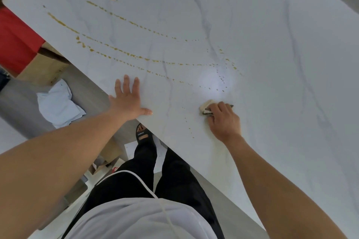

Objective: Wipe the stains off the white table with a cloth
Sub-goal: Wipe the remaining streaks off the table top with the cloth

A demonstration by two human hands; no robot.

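A white, grey-veined bench point(272, 64) is seen from above, running diagonally from the upper left of the frame to the lower right. Yellow-brown stains point(120, 50) are strung across it in several curved, dotted trails that sweep from the upper left towards the centre, with finer specks scattered around a bright patch of glare point(216, 81) right of centre. A short line of dots is also seen lower down, near the bench edge and just left of the right wrist. The cloth point(206, 107), a small folded pad that is beige with a dark mesh edge, is pressed on the bench just below the glare, at centre right. It is gripped by the right hand point(225, 120), with the fingers curled over its top so that only its left end and a dark fringe show. The left hand point(127, 101) is laid open and flat on the bench near its edge, left of centre, with fingers spread, and is apparently used as a brace. The cloth is judged to be light, soft and easily bunched, so it is best held from above with the palm and fingers spread over it. That way pressure is carried evenly and the folds are kept from slipping. The glossy bench is likely to be slick, and wet stains may smear. Below the edge, at the left of the frame, a pale bundle point(58, 103) is seen on the floor, with a red object point(17, 40) and a cardboard box point(42, 68) above it.
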